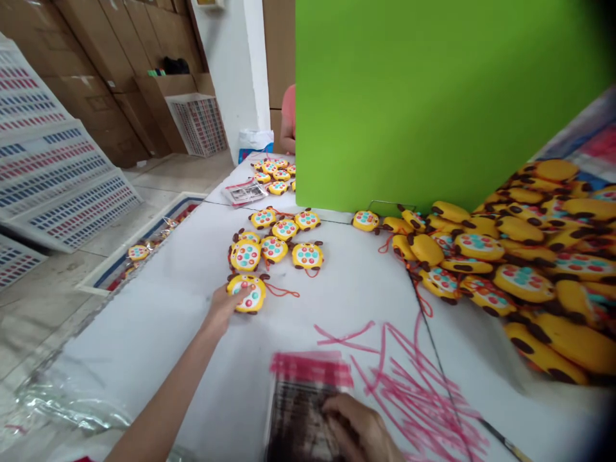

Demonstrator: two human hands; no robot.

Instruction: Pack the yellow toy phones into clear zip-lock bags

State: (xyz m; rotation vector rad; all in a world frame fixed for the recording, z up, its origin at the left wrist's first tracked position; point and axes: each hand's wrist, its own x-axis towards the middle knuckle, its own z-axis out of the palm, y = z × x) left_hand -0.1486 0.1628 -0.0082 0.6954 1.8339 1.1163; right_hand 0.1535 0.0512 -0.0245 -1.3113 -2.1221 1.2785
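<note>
My left hand is closed on the edge of a yellow pop-button toy with brown ears and an orange loop, thumb over its face. Just beyond it, several like toys lie face up on the white table. Close to me, a stack of zip-top plastic bags with a pink-red top band lies on the table. My right hand is on this stack, its fingers drawn together at the bag's surface; motion blurs it somewhat.
A big heap of toys fills the right side. Behind the table rises a green panel; a person's sleeve shows beside it. A crate with bagged toys sits on the floor at left. A marker-like stick lies at lower right.
</note>
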